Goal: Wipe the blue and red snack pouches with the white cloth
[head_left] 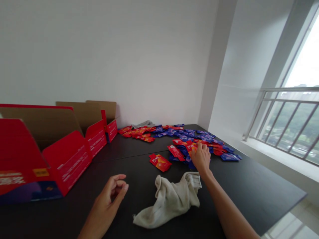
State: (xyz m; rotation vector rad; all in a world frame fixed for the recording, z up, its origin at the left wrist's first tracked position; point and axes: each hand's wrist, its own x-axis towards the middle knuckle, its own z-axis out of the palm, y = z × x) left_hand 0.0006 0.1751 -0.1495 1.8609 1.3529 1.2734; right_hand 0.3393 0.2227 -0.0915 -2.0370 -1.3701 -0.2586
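My right hand (200,157) is at the near side of a heap of small pouches, its fingers closed on a red pouch (190,146) with orange print. Under and around it lie more red pouches and blue pouches (229,157). One red pouch (160,162) rests flat on its own, left of the heap. My left hand (109,199) hovers over the near part of the table with half-curled fingers, thumb apart, holding nothing. Between my forearms lies a crumpled, off-white knitted cloth (171,200), sock-like with a ribbed end.
Several red cardboard boxes (72,159) with raised brown flaps stand in a row on the left of the black table (256,186). Farther red pouches (139,132) and a grey cloth (147,123) lie near the wall. A railing (286,103) and window are at right.
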